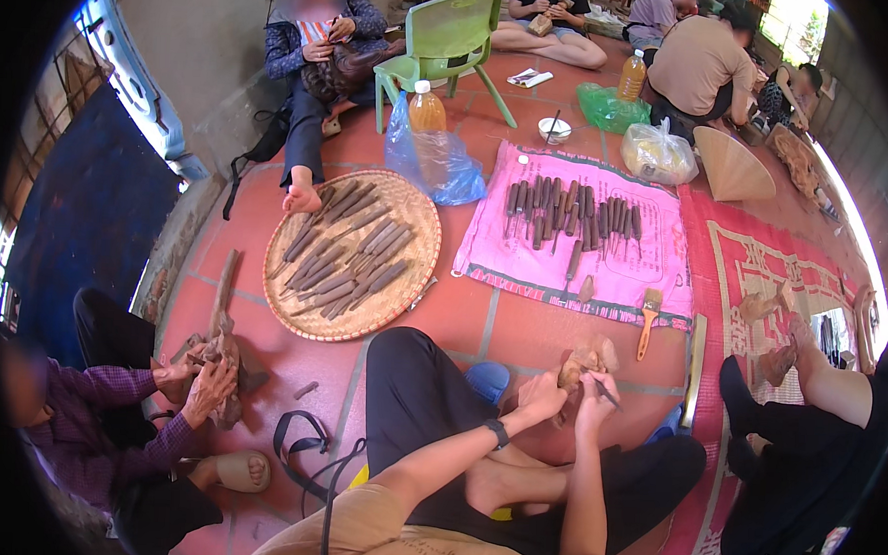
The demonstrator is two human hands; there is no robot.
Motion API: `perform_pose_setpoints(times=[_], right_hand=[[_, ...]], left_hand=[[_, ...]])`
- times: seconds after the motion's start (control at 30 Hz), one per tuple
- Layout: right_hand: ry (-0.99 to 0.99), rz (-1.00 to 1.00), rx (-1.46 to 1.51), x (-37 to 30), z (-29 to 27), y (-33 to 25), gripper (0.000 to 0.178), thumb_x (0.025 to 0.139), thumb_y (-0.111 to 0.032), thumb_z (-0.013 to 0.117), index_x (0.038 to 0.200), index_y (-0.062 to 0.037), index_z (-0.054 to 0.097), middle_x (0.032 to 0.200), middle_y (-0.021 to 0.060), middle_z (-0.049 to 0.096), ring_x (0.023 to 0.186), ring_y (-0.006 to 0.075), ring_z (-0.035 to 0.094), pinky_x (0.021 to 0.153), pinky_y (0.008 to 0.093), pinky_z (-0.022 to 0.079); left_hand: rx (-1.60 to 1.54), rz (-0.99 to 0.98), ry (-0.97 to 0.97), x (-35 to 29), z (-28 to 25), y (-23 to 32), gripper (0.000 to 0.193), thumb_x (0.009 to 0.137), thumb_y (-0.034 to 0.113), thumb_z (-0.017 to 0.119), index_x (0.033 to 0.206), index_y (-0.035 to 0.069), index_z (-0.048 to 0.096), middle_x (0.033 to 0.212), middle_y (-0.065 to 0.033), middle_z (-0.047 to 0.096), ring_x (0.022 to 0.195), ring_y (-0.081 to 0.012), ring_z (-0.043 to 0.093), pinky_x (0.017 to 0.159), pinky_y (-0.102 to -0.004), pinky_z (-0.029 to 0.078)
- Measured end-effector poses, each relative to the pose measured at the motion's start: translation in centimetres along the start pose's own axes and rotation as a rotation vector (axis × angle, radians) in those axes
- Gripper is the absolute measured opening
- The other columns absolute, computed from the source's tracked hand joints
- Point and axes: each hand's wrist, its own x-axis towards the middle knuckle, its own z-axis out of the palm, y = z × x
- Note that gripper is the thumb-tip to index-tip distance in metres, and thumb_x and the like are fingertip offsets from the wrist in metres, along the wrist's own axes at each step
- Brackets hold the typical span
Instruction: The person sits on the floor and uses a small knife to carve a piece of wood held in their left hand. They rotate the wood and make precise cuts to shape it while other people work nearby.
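In front of my crossed legs my left hand [540, 396], with a dark watch on the wrist, is closed on the near end of a pale brown wood carving [590, 355]. The carving has an uneven, knobbly outline; its lower part is hidden by my fingers. Just right of it, my right hand [593, 400] is closed round a thin dark pencil-like tool [608, 393]. One end of the tool sticks out to the lower right. Its other end, toward the carving, is too small to make out.
A round woven tray [427, 267] and a pink sack [484, 250], both bearing rows of wooden-handled carving tools, lie ahead. A brush [647, 324] rests on the sack's near edge. At left a person holds a wood piece [228, 368]. A red mat [714, 385] runs along the right.
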Motion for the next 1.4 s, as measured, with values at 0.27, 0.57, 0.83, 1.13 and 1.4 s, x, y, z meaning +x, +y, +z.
perform_pose_setpoints(times=[0.27, 0.57, 0.83, 1.13, 1.4], right_hand=[[-0.079, 0.049, 0.05, 0.0, 0.1, 0.0, 0.004, 0.091, 0.0, 0.066, 0.093, 0.0032, 0.067, 0.082, 0.0058, 0.068, 0.076, 0.0115, 0.063, 0.073, 0.0258, 0.05], [-0.066, 0.002, 0.041, -0.1, 0.5, -0.1, 0.004, 0.09, 0.0, 0.067, 0.089, 0.0039, 0.065, 0.086, 0.0114, 0.071, 0.08, 0.0142, 0.065, 0.08, 0.0291, 0.051], [-0.1, 0.063, 0.086, 0.1, -0.1, -1.0, 0.003, 0.091, 0.001, 0.065, 0.091, 0.0043, 0.066, 0.085, 0.0108, 0.071, 0.083, 0.0145, 0.067, 0.081, 0.027, 0.053], [-0.106, 0.063, 0.076, 0.0, -0.3, -0.5, 0.005, 0.089, -0.002, 0.068, 0.089, 0.0028, 0.068, 0.083, 0.0098, 0.071, 0.08, 0.0137, 0.066, 0.083, 0.028, 0.052], [-0.048, 0.055, 0.116, 1.0, -0.9, 0.3, 0.003, 0.09, 0.0, 0.067, 0.088, 0.0015, 0.066, 0.079, 0.0082, 0.071, 0.079, 0.0122, 0.065, 0.081, 0.0274, 0.051]], left_hand=[[0.031, -0.007, -0.009, 0.5, 0.7, -0.6, 0.048, 0.089, 0.039, 0.065, 0.122, 0.005, 0.058, 0.099, -0.0269, 0.069, 0.097, -0.0458, 0.066, 0.084, -0.0553, 0.051], [0.014, -0.017, -0.001, 0.2, 0.6, -0.3, 0.049, 0.089, 0.041, 0.065, 0.123, 0.007, 0.057, 0.095, -0.026, 0.07, 0.094, -0.0459, 0.066, 0.082, -0.0559, 0.051], [0.0, -0.043, -0.023, 0.0, 0.3, 0.1, 0.049, 0.089, 0.038, 0.064, 0.126, 0.007, 0.055, 0.098, -0.0246, 0.07, 0.096, -0.0443, 0.067, 0.083, -0.0542, 0.051], [0.041, -0.031, -0.062, -0.2, -0.1, 0.4, 0.05, 0.09, 0.038, 0.06, 0.125, 0.004, 0.052, 0.101, -0.0259, 0.07, 0.099, -0.0446, 0.066, 0.086, -0.0543, 0.051], [-0.088, 0.117, -0.359, 4.6, 1.8, -4.5, 0.054, 0.087, 0.043, 0.068, 0.122, 0.001, 0.062, 0.103, -0.0185, 0.072, 0.095, -0.0285, 0.07, 0.083, -0.0411, 0.053]])
